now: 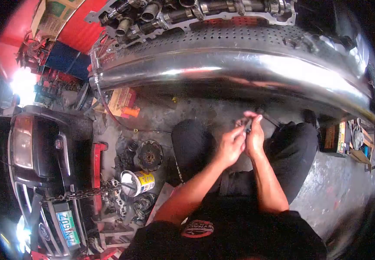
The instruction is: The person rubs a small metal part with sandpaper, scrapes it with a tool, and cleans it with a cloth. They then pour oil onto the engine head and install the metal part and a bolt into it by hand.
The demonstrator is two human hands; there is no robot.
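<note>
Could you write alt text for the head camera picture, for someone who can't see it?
Seen from above, a person's left hand and right hand meet over their knees, pinching a small dark part below a shiny metal bench edge. A can and a car sit left.

We see a dim fisheye picture with black, bent edges, strong white glare at the left, bright reflections on the steel drum, and soft blur.

Steel bench rim; tin can; black car near.
</note>
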